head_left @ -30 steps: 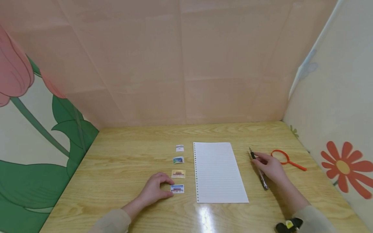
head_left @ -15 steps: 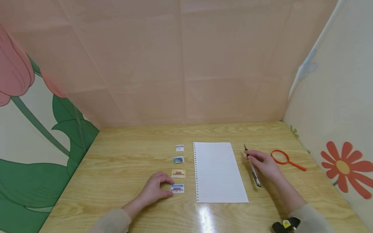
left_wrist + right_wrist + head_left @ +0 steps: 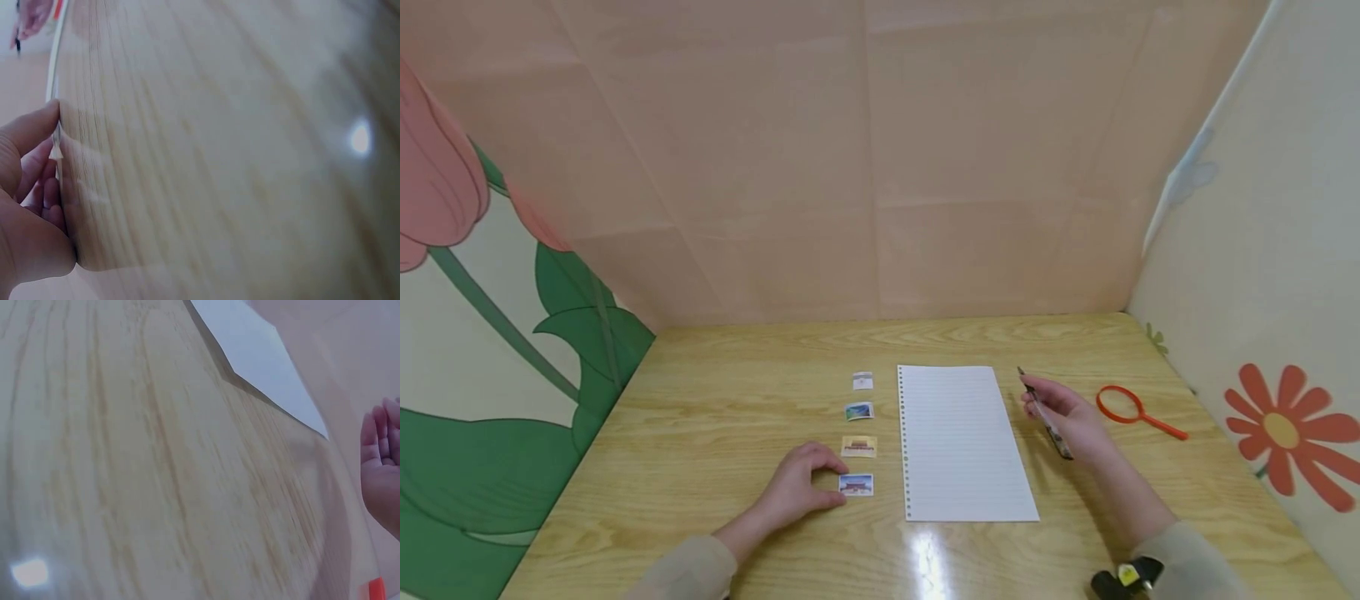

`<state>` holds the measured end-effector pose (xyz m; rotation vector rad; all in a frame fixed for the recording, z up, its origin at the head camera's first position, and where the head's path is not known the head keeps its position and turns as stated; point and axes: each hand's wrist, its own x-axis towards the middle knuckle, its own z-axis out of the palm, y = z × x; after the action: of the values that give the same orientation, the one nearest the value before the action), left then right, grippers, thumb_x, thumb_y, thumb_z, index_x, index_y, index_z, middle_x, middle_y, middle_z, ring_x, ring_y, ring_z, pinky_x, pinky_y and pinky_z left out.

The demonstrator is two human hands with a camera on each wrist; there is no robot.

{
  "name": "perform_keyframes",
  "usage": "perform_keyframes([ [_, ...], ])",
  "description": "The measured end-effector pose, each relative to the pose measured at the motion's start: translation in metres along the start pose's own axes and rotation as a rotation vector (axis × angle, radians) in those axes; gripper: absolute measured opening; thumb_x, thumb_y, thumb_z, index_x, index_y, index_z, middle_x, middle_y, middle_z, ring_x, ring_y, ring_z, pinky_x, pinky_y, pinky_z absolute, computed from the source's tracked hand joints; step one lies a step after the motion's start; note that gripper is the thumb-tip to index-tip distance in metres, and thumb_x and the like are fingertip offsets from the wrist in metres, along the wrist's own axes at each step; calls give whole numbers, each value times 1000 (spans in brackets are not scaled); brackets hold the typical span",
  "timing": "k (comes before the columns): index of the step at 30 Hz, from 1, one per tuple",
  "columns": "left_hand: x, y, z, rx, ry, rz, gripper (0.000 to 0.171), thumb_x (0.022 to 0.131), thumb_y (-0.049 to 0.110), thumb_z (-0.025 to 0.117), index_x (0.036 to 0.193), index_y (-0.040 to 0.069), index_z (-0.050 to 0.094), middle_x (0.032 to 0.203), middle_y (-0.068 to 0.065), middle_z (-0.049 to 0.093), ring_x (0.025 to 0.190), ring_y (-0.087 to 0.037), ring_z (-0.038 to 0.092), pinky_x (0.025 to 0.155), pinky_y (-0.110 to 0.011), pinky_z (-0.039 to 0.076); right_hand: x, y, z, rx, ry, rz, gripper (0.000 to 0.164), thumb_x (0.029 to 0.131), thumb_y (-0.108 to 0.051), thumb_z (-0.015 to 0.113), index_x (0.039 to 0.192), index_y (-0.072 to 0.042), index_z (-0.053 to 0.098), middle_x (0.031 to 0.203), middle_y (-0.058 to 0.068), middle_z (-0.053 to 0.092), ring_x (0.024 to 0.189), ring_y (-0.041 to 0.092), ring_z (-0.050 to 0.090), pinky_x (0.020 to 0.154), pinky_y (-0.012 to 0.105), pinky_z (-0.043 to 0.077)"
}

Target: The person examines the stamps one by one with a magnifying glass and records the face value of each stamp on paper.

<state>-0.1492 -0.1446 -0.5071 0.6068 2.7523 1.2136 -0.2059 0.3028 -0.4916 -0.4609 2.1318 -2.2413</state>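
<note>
With thumb and index finger, my left hand (image 3: 799,487) holds the left corners of a postage stamp (image 3: 857,485) with a building printed on it. That stamp lies flat on the table, nearest in a column of small stamps. My right hand (image 3: 1066,417) grips a pen (image 3: 1056,438) between thumb and fingers, raised over the table beside the paper's right edge. The pen slants, its tip up and left. In the right wrist view the right hand (image 3: 382,469) shows only at the edge, with the pen hidden. The left hand (image 3: 31,212) appears at left in its wrist view.
A lined loose-leaf sheet (image 3: 962,446) lies between the hands. Beyond the held stamp are a yellow stamp (image 3: 859,447), a blue-green stamp (image 3: 859,411) and a pale stamp (image 3: 862,381). A red magnifying glass (image 3: 1141,414) lies right. Walls edge the wooden table (image 3: 722,392).
My right hand has moved left with the pen, towards the sheet, and the pen's barrel has tilted more. The left hand and the stamps stay in place.
</note>
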Motion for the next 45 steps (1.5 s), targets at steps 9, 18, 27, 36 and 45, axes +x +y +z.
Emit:
perform_keyframes([
  [9, 0, -1, 0, -8, -2, -3, 32, 70, 22, 90, 98, 17, 75, 106, 6, 61, 104, -21, 56, 96, -48, 43, 3, -1, 12, -270, 116, -36, 37, 99, -7, 59, 133, 10, 55, 97, -3, 68, 87, 12, 63, 76, 22, 54],
  [18, 3, 4, -2, -63, 10, -16, 36, 72, 27, 88, 102, 12, 74, 104, 3, 65, 101, -21, 59, 95, -46, 46, 6, 8, 11, -122, 114, -10, 38, 97, -7, 62, 134, 5, 58, 105, -3, 73, 90, 8, 68, 79, 21, 54],
  [27, 18, 39, 13, 43, 142, 89, 30, 80, 16, 83, 108, 8, 75, 106, -2, 71, 103, -23, 62, 94, -44, 48, 13, 18, 20, -48, 15, -82, 37, 98, 4, 55, 130, 21, 48, 105, 2, 73, 93, 7, 68, 81, 23, 55],
  [36, 36, 78, 45, 87, 125, 187, 46, 82, 21, 81, 125, 9, 68, 121, -4, 69, 111, -24, 62, 99, -39, 47, 15, 17, 36, -170, 18, -24, 34, 95, -2, 64, 124, 15, 57, 103, 8, 73, 89, 7, 66, 74, 20, 55],
  [45, 49, 87, 75, 255, 65, 244, 56, 85, 31, 79, 135, 12, 62, 125, 0, 66, 114, -18, 59, 101, -30, 43, 22, 21, 55, -201, 33, -4, 32, 92, -4, 69, 119, 11, 62, 99, 17, 71, 81, 8, 63, 70, 21, 53],
])
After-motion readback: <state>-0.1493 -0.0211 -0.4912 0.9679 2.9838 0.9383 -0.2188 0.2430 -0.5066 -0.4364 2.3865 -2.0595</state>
